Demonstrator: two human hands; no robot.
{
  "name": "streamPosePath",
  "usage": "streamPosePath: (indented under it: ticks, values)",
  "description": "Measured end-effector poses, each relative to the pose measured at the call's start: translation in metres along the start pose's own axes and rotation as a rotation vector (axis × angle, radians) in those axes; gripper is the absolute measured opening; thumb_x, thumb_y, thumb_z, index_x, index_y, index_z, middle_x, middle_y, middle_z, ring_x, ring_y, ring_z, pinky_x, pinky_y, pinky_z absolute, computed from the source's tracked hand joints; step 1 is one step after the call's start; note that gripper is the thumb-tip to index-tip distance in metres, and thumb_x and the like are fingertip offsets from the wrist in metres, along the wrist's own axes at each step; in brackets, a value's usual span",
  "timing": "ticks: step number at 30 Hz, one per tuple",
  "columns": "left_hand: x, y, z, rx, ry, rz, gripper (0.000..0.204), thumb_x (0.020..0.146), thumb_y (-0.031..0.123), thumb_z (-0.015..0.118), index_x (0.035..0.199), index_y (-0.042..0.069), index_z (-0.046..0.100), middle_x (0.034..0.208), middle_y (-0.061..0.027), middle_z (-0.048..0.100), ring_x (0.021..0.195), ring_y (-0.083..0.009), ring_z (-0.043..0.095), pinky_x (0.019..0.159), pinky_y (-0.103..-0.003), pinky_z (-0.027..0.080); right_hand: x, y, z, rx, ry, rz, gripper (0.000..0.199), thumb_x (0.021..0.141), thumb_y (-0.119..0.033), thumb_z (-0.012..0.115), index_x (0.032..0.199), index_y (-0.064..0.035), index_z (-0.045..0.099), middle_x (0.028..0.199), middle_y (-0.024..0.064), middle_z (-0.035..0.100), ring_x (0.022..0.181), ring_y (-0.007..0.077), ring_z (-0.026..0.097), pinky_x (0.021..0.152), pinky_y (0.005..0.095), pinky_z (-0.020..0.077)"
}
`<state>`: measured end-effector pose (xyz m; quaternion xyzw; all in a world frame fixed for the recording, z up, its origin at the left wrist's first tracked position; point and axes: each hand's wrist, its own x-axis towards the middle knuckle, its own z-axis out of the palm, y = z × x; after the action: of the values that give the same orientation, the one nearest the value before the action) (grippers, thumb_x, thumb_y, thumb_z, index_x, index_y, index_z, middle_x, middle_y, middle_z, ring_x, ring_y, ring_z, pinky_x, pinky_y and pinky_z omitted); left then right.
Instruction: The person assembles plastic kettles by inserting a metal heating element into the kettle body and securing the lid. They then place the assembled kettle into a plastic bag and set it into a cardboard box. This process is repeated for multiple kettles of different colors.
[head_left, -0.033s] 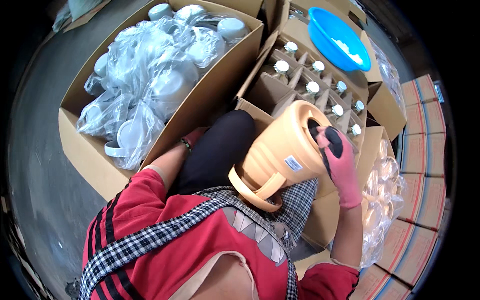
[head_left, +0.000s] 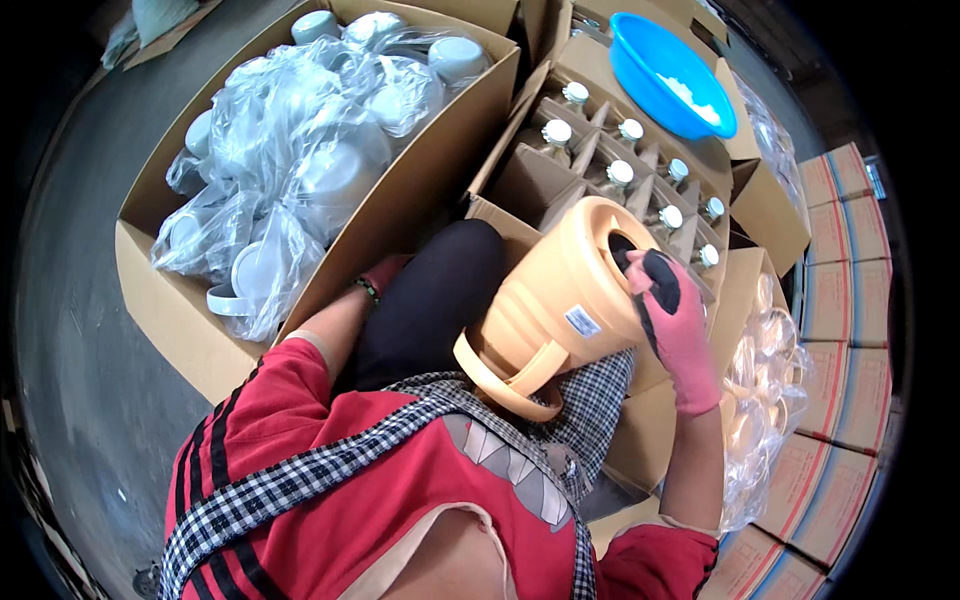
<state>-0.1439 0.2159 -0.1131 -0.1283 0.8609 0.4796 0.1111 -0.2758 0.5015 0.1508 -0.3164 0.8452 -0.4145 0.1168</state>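
Observation:
A peach-coloured plastic jug (head_left: 550, 290) with a loop handle and a small white label lies tilted over my lap, its open end toward the upper right. My right hand (head_left: 672, 320), in a pink glove with black fingertips, is closed at that end, its fingers curled over the rim of the dark opening. My left hand (head_left: 385, 272) is mostly hidden behind my dark-trousered knee, beside the carton of bagged jugs; its fingers do not show. Just beyond the jug, glass bottles (head_left: 620, 174) with white caps stand in a divided carton (head_left: 540, 178).
At the left, a large carton (head_left: 420, 165) holds pale grey jugs (head_left: 345, 165) in clear plastic bags. A blue basin (head_left: 640, 75) with white pieces inside rests on the far cartons. To the right are bagged clear items (head_left: 765, 400) and stacked printed cartons (head_left: 840, 390).

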Motion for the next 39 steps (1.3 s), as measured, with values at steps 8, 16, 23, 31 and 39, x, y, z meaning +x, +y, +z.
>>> streamPosePath:
  ticks: [8,16,23,31,39]
  values:
    - [0.056,-0.021,0.006,-0.246,0.043,-0.067,0.033,0.070,0.028,0.060,0.089,0.002,0.062,0.086,-0.0114,0.062,0.082,-0.0222,0.058,0.073,-0.035,0.043,-0.023,0.011,0.004,0.020,0.096,-0.009,0.016,0.079,-0.014,0.056,0.088,-0.0003,0.054,0.085,0.0105,0.054,0.075,0.0207,0.052,0.067,0.0286,0.0413]
    - [0.039,-0.006,0.013,-0.221,0.014,-0.065,0.021,0.075,0.022,0.059,0.086,0.005,0.064,0.085,-0.0043,0.062,0.078,-0.0116,0.055,0.070,-0.030,0.043,-0.029,0.004,0.005,-0.228,0.143,-0.039,0.019,0.079,-0.016,0.055,0.090,-0.0011,0.054,0.084,0.0122,0.054,0.079,0.0255,0.052,0.072,0.0329,0.0408]
    - [-0.024,0.112,-0.070,-1.229,0.584,0.035,0.006,0.077,0.009,0.057,0.079,0.004,0.058,0.072,0.0002,0.054,0.069,-0.0081,0.050,0.064,-0.021,0.040,-0.015,0.001,0.005,-0.090,0.101,0.110,0.019,0.079,-0.017,0.056,0.090,-0.0019,0.055,0.085,0.0098,0.053,0.077,0.0204,0.052,0.072,0.0288,0.0410]
    - [-0.099,0.235,-0.055,0.201,0.463,1.332,0.018,0.068,0.013,0.053,0.084,0.005,0.054,0.097,-0.0086,0.049,0.090,-0.0251,0.048,0.078,-0.038,0.040,0.017,-0.037,0.025,0.485,-0.141,-0.069,0.032,0.076,-0.013,0.060,0.103,0.0004,0.050,0.093,0.0022,0.054,0.084,0.0076,0.050,0.074,0.0204,0.0414]
    - [-0.089,0.211,-0.021,0.214,-0.020,1.101,0.034,0.066,0.017,0.063,0.098,0.008,0.053,0.107,-0.0175,0.044,0.089,-0.0301,0.050,0.079,-0.037,0.041,0.011,-0.015,0.000,0.636,0.256,0.138,0.037,0.073,-0.021,0.066,0.096,0.0053,0.054,0.086,0.0071,0.058,0.074,0.0113,0.054,0.066,0.0225,0.0435]
